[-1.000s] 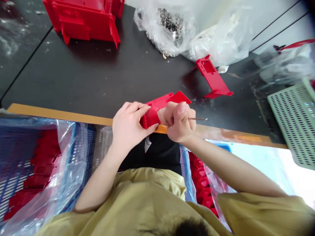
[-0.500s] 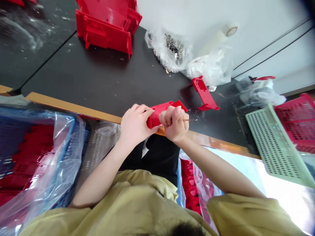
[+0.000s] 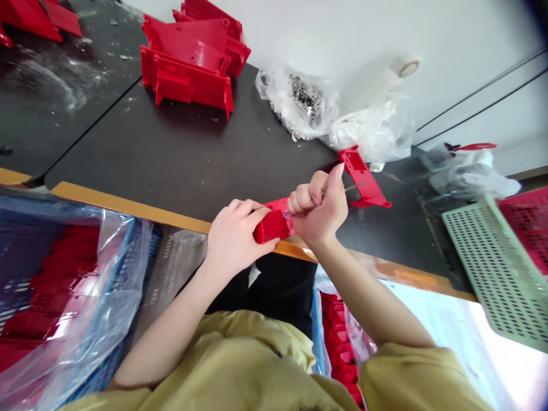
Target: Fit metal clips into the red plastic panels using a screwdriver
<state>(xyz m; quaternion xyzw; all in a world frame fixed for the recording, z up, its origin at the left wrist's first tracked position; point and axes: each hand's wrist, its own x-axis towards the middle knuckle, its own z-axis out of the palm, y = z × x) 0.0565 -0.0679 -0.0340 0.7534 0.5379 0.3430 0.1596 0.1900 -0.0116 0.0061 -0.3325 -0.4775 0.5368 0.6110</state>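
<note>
At the table's front edge, my left hand grips the left end of a red plastic part, fingers over its top and thumb at the near side. My right hand is closed in a fist around a screwdriver. The thin metal shaft sticks out to the right past the thumb, and a clear purplish handle end shows at the left of the fist, against the red part. My fist hides the part's right side. A red bracket-like plastic piece lies just beyond my right hand.
Stacked red plastic parts stand at the back left. A plastic bag of small metal pieces lies against the wall. A green perforated basket is at right. Below the edge, a lined blue crate holds red parts.
My right fist has risen and shifted right, with the screwdriver shaft now tilted upward. The red part is turned, showing its end face. The whole view has shifted slightly.
</note>
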